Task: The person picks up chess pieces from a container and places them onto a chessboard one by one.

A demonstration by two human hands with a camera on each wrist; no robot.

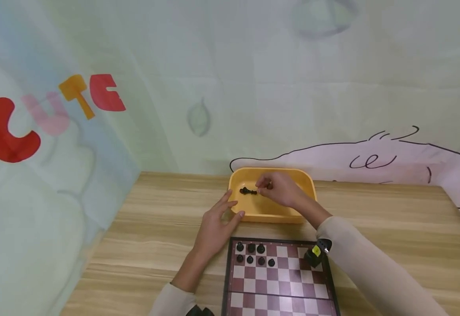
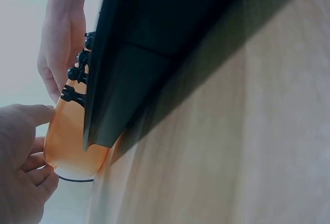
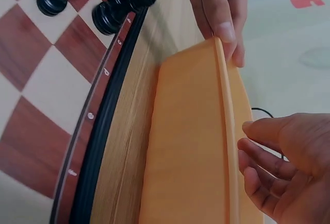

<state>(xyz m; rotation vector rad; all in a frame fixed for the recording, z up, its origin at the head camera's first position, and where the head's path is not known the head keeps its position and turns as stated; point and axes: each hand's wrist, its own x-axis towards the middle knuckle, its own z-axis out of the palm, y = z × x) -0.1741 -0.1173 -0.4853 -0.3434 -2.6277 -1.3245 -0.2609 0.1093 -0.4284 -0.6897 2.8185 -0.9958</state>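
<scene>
A yellow plastic tray (image 1: 277, 218) stands on the table, with a black chess piece (image 1: 247, 191) lying on its side inside. My left hand (image 1: 215, 228) holds the tray's near left corner, thumb at the front rim and fingers round the left side. Over the tray is my right hand (image 1: 279, 188), fingers loosely bent close to the base of the lying piece. In the right wrist view, nothing shows between its thumb and fingertips. The chessboard (image 1: 283, 275) lies in front of the tray. Several black chess pieces (image 1: 260, 249) stand in two rows at its far left corner.
The wooden table (image 1: 162, 210) ends at a printed cloth backdrop (image 1: 198, 87) just behind the tray. A narrow strip of tabletop separates tray and board. A black wrist device (image 1: 313, 257) on the right sleeve overlaps the board's far right corner.
</scene>
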